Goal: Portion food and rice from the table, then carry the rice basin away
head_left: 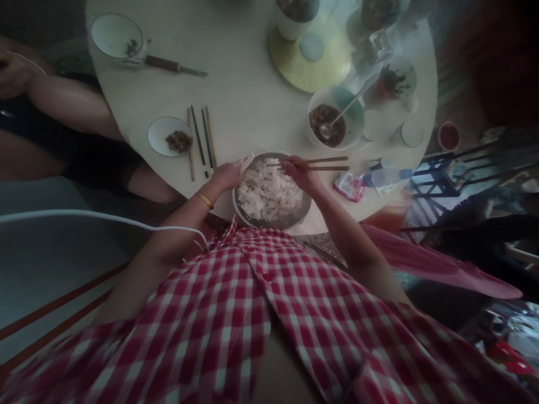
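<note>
A round metal pot [309,209] filled with white rice [269,193] sits at the near edge of the table, right in front of me. My left hand [229,175] is closed at the pot's upper left rim, a yellow bracelet on its wrist. A small pale edge shows at its fingertips; whether it is part of the rim is unclear. My right hand [300,171] grips a pair of wooden chopsticks [326,164] over the right side of the rice. Their thin ends reach across the rice, and the thick ends point right.
Left stand a small bowl with meat [158,137], loose chopsticks [197,140], a larger bowl [112,36] and a knife [162,63]. A stew bowl with a spoon [314,132] is right of the pot, near a pink packet [350,186]. Another person's arm [69,104] is at left.
</note>
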Available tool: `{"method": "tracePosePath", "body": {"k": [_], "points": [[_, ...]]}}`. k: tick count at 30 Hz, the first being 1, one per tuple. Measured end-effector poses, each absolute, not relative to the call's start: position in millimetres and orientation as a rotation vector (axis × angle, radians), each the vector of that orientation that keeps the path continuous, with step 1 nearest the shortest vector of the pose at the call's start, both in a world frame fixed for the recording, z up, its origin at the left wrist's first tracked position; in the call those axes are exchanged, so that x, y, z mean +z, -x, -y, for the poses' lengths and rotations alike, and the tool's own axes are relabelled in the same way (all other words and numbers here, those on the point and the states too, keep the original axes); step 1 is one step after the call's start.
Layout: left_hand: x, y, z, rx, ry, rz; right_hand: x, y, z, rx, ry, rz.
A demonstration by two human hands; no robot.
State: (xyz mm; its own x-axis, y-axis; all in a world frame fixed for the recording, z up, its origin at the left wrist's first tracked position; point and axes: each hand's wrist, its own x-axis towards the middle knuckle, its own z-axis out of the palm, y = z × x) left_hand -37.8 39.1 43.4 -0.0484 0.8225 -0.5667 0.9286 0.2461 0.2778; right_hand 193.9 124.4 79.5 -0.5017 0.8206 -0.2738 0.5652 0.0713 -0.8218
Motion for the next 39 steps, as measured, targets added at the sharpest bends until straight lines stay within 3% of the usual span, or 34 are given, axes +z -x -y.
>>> {"method": "tracePosePath", "body": {"k": [5,10,18,24,28,34,39], "points": [[46.1,36.1,-38.7,-0.213,-1.600,-1.889,59.3,-180.8,-97.9,1.472,1.673,1.916],[45.9,34.3,-39.5,-0.199,-1.581,-1.882,70.2,-201.7,-82.3,1.720,1.704,1.886],[44.8,35.5,-37.2,-0.157,-1.603,-1.886,67.5,-184.8,-121.6,1.256,1.508,2.089],[48.0,34.4,-39.1,-0.189,-1.590,-1.881,42.1,-172.1,-97.9,1.527,1.679,1.936],[48.9,33.3,-38.8,-0.191,-1.578,-1.880,56.0,-193.4,-87.1,1.711,1.557,2.023],[49.4,33.2,-38.6,-0.182,-1.591,-1.874,102.5,-200.8,-101.1,1.577,1.436,2.031],[46.3,33.8,-40.1,-0.184,-1.571,-1.878,116.9,-212.0,-77.7,1.951,1.248,2.214]]}}
